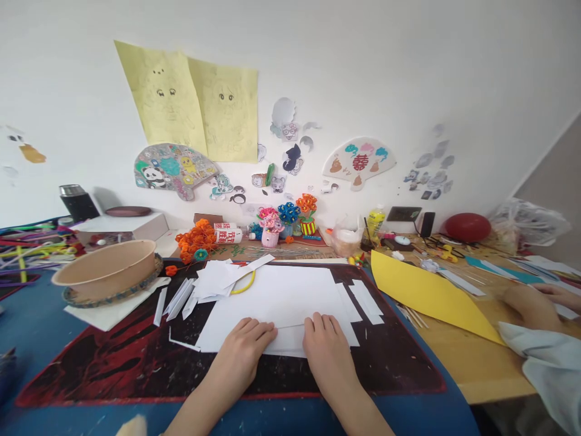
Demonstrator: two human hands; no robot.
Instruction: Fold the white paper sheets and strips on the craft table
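A folded piece of white paper lies between my hands on a larger white sheet. My left hand grips its left end, fingers closed together. At the right end my right hand is closed the same way, fingertips pressing on the edge; the thumbs are mostly hidden. Cut paper pieces overlap the sheet's upper left, with a yellow curved loop partly under them. Folded paper strips lie left of the sheet, and flat strips lie at its right.
Under the papers is a dark red-and-black mat. A beige bowl stands left, craft flowers at the back. Yellow card lies right, near another person's arm. Drawings hang on the wall.
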